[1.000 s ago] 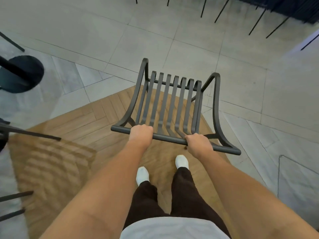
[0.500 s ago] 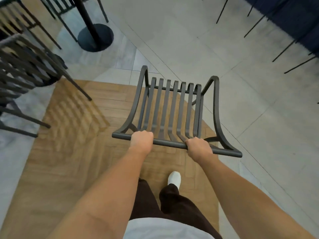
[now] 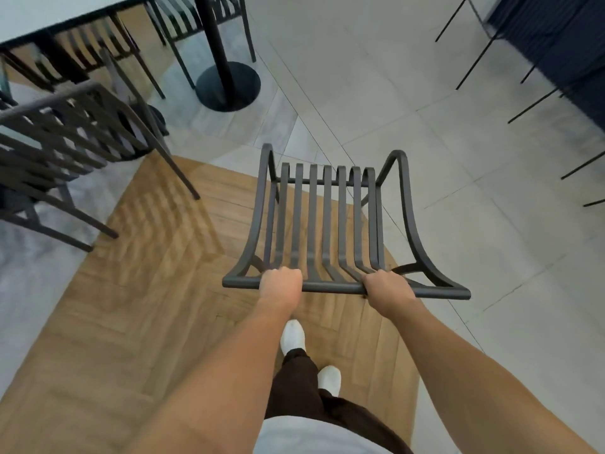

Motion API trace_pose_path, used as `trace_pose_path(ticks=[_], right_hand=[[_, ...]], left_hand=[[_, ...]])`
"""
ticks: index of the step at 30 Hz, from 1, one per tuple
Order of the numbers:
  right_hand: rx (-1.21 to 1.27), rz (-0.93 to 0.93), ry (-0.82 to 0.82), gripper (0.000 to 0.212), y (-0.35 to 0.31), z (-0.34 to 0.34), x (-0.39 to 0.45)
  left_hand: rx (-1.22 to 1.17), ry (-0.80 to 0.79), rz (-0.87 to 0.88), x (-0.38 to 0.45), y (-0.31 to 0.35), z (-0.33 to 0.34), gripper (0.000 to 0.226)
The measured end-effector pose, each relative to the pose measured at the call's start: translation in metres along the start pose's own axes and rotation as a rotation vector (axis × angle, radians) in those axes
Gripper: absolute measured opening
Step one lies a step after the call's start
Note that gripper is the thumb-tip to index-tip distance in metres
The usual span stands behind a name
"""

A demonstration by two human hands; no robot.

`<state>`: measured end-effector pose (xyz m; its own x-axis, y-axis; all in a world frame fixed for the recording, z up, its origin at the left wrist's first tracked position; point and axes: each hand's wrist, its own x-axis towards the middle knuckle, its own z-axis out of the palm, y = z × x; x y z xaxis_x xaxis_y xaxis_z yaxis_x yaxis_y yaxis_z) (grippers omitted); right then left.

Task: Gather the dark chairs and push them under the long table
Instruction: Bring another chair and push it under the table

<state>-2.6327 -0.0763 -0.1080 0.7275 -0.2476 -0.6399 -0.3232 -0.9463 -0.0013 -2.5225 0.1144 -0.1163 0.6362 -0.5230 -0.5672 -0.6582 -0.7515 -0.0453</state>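
Clamping the dark slatted metal chair (image 3: 327, 224) top rail, both hands faced the long white table (image 3: 49, 14), far-left, left hand (image 3: 281, 283) nearer than right hand (image 3: 386, 288).

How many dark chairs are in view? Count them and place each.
4: held chair, left chair, two tucked under the table, top-left; others may be hidden.

Dark grey slatted chair (image 3: 311, 224) — tan herringbone floor (image 3: 131, 306) — white shoes (image 3: 293, 335).
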Motion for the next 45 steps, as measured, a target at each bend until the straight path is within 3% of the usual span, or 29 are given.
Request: trace_pose_path(ticks=[12, 30, 45], right_hand=[[-0.014, -0.051, 0.042, 0.02, 0.017, -0.08, 0.1], [-0.147, -0.335, 0.061, 0.027, 0.088, -0.229, 0.283], [-0.286, -0.339, 0.032, 0.027, 0.052, -0.365, 0.446]], left_hand=[[-0.025, 0.005, -0.066, 0.091, -0.031, -0.067, 0.021], [-0.144, -0.011, -0.296, 0.243, -0.037, -0.182, 0.023], [-0.249, 0.006, -0.368, 0.377, -0.13, -0.258, 0.018]])
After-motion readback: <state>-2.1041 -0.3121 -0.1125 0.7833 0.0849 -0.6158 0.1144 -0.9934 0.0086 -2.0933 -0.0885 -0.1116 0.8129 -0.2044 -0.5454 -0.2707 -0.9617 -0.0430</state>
